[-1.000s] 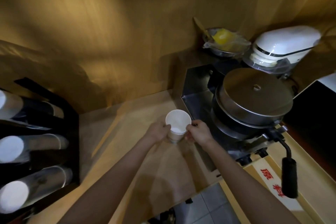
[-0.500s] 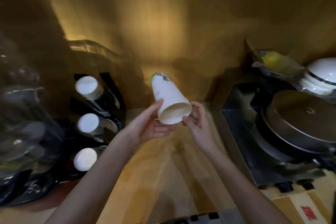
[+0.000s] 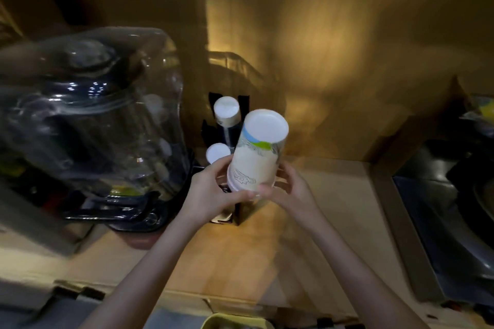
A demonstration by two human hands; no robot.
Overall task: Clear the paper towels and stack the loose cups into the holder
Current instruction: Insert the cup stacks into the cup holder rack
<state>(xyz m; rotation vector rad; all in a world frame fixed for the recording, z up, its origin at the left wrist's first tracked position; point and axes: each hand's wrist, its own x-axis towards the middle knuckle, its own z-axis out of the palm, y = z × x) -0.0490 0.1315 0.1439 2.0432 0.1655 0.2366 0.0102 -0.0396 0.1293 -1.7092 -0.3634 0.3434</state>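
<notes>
Cups (image 3: 256, 152), nested and turned bottom-up, are being held just in front of the black holder (image 3: 242, 109), their long axis tilted up and away towards its tubes. The rim end is being gripped by both hands: left hand (image 3: 211, 195) wrapped round its side, right hand (image 3: 291, 192) closed on the other. The bench (image 3: 240, 256) is lying below. Neither hand is judged nearer.

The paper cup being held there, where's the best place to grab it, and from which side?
Probably low on the wall near the wide rim, from both sides, as the left hand and right hand do. The paper cup is upside down, base up, tapering narrower toward the top.
</notes>
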